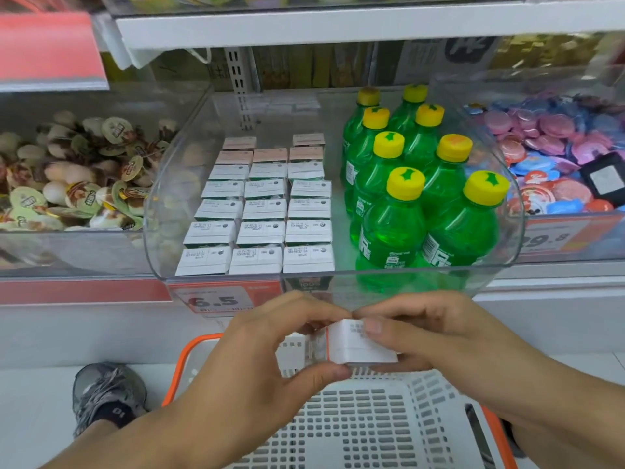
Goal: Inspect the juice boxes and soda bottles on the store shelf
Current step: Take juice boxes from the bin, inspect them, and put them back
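A small white juice box [355, 343] with printed text on top is held below the shelf, above the basket. My left hand [270, 353] pinches its left end between thumb and fingers, and my right hand [429, 336] grips its right side, thumb on top. Behind, a clear curved bin [236, 282] holds several rows of white-topped juice boxes [260, 211] on the left. Several green soda bottles [402, 184] with yellow caps stand on its right.
A white shopping basket with an orange rim [365, 418] sits under my hands. A bin of snack cups [67, 177] is at the left, a bin of pink and blue round packs [554, 147] at the right. A price tag reading 6.5 [216, 301] hangs under the bin. A shoe [105, 397] stands on the floor.
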